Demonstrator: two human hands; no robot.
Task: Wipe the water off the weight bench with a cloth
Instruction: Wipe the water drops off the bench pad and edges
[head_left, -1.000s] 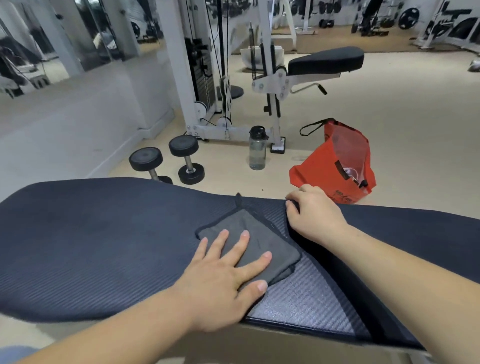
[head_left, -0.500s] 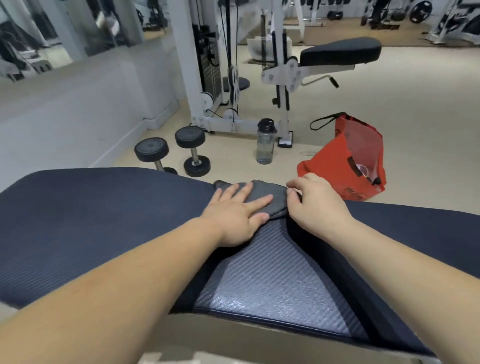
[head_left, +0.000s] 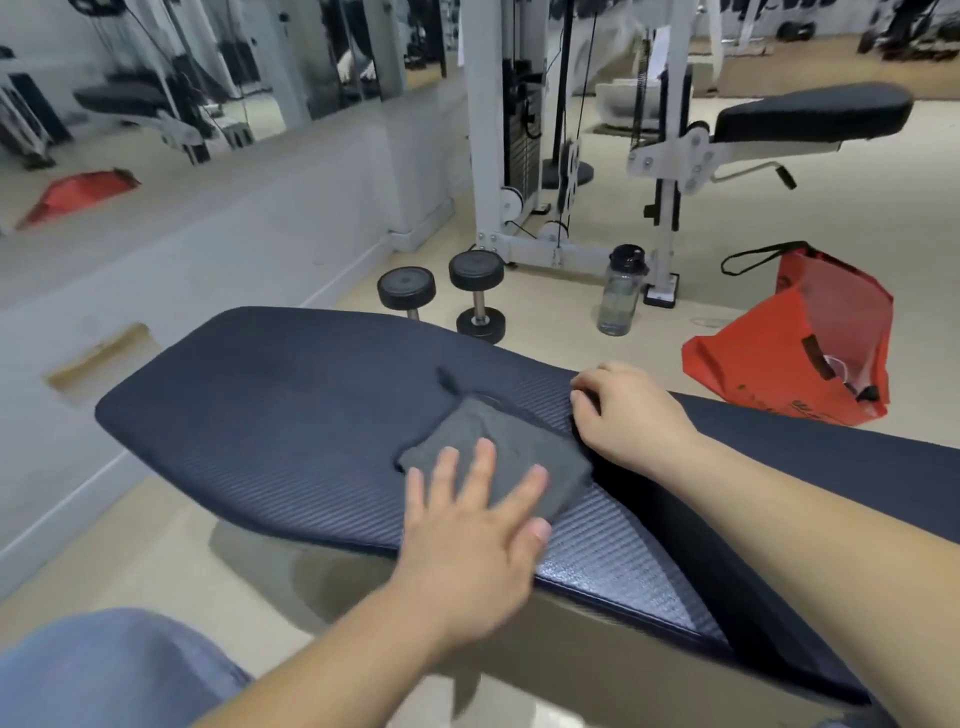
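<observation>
Cloth (head_left: 498, 449) under left hand (head_left: 467, 543), nearer again

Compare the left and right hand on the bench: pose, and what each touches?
Left hand lies flat with fingers spread and straight; right hand has its fingers curled under. Left hand presses on the grey cloth; right hand rests on the bare weight bench beside the cloth, and whether it grips anything cannot be told. Both are bare, down on the bench.

Bench pad (head_left: 270, 415) – ribbed matt vinyl; cloth (head_left: 498, 452) – soft grey nap, matt.
</observation>
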